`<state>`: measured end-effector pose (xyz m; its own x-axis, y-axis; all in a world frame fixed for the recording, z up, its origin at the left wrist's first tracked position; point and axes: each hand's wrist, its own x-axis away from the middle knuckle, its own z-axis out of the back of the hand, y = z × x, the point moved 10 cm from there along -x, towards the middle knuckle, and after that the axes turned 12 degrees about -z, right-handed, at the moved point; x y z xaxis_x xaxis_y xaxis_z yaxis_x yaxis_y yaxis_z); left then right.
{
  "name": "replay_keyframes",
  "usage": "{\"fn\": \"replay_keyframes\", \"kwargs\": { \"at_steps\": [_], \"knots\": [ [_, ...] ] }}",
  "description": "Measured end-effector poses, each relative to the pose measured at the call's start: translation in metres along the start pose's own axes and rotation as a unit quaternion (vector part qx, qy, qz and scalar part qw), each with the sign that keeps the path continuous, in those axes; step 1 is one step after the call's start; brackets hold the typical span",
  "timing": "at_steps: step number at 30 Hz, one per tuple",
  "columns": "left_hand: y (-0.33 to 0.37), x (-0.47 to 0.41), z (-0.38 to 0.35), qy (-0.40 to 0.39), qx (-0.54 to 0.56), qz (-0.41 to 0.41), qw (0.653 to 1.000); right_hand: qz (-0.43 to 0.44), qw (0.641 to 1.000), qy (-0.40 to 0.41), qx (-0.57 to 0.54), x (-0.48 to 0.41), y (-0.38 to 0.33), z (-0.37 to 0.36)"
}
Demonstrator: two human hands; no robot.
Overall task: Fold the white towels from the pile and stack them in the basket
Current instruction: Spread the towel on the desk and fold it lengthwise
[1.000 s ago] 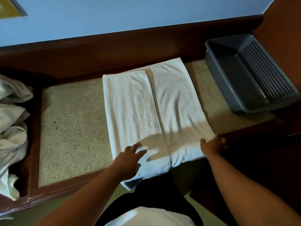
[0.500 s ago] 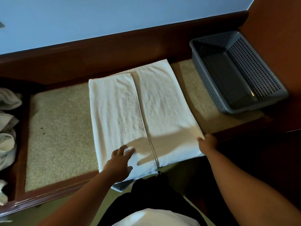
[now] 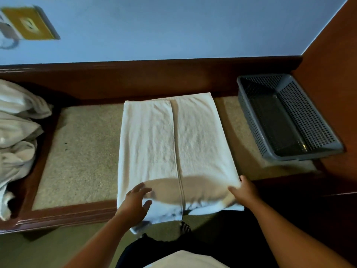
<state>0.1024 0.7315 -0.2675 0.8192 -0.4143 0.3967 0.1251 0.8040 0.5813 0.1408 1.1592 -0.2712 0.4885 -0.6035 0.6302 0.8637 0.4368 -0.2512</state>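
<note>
Towel (image 3: pixel 173 147), near edge at both hands' fingers (image 3: pixel 142 188)

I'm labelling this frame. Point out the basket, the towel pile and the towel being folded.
basket (image 3: pixel 309 122), head view, on its right inner wall.
towel pile (image 3: pixel 17 128), head view, middle of the heap.
towel being folded (image 3: pixel 201 140), head view, its right flap.

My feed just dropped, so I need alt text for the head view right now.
A folded white towel lies on a tan bench, left hand flat on its near left part, right hand at its near right corner. An empty grey basket sits to the right, a heap of towels to the left.
</note>
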Motion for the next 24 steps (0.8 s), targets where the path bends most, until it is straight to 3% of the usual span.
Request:
{"fn": "replay_keyframes", "kwargs": {
  "at_steps": [10,14,16,20,23,24],
  "knots": [
    [-0.043,0.058,0.045,0.03,0.041,0.015,0.999,0.092,0.992,-0.01,-0.087,0.116,-0.095,-0.061],
    [-0.061,0.079,0.06,0.031,0.054,0.005,0.998,0.176,0.984,-0.023,0.022,0.186,-0.132,-0.131],
    [-0.068,0.088,0.067,0.042,0.042,-0.004,0.998,0.2,0.97,-0.11,0.084,0.212,-0.136,-0.183],
    [-0.08,0.103,0.07,0.037,0.023,0.017,0.999,0.27,0.896,-0.248,0.25,0.247,-0.124,-0.264],
    [-0.089,0.109,0.067,0.024,0.023,0.017,0.999,0.256,0.907,-0.25,0.222,0.244,-0.119,-0.272],
    [-0.091,0.111,0.066,0.024,0.028,0.016,0.999,0.268,0.909,-0.219,0.235,0.242,-0.121,-0.265]
  ]
}}
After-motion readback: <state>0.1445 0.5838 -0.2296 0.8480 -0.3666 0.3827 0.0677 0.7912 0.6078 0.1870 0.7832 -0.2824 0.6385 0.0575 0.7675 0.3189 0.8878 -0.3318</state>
